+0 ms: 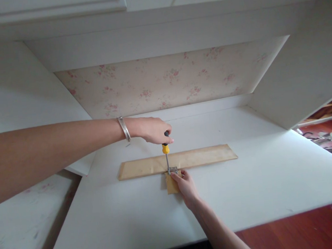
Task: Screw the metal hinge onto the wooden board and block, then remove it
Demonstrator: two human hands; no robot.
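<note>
Though small, apparently one hinge point(173, 169).

Screwdriver point(165, 149) in left grip point(155, 130), right grip point(188, 186) on block point(171, 186)

Wooden board point(204, 156), metal hinge point(173, 169) (shiny), metal screwdriver shaft point(167, 162), smooth tabletop point(127, 215)

We wear one shiny, silver-coloured bracelet point(124, 129) around our left wrist point(133, 127), a slim loop with fine lines along its band. Our left forearm point(58, 148) and right forearm point(217, 226) are bare, and so are our left hand point(152, 130) and right hand point(188, 187).
</note>
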